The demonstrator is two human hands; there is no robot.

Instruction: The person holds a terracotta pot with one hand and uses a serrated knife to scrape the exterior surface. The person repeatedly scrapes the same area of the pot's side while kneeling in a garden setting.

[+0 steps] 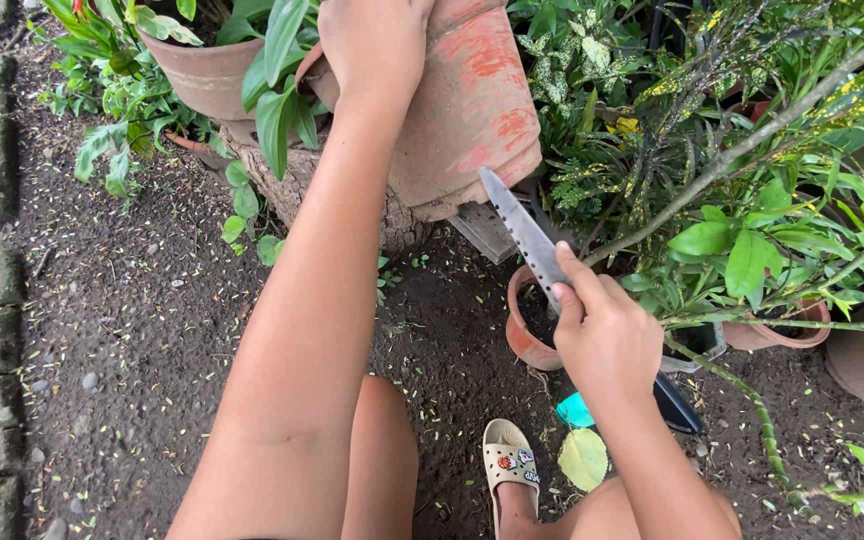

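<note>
Right hand (607, 335) is clamped around the handle of a long grey metal knife (522, 232), forefinger laid along the spine. The blade runs up and left, its tip almost touching the lower rim of the big weathered terracotta pot (472, 110). Left hand (372, 45) grips that tilted pot's upper edge, fingers wrapped on it. Rough tree stump (297, 190) beneath; dark gritty soil (132, 320) around.

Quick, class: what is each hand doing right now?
Left hand: closed on the clay pot.
Right hand: closed on a knife.
</note>
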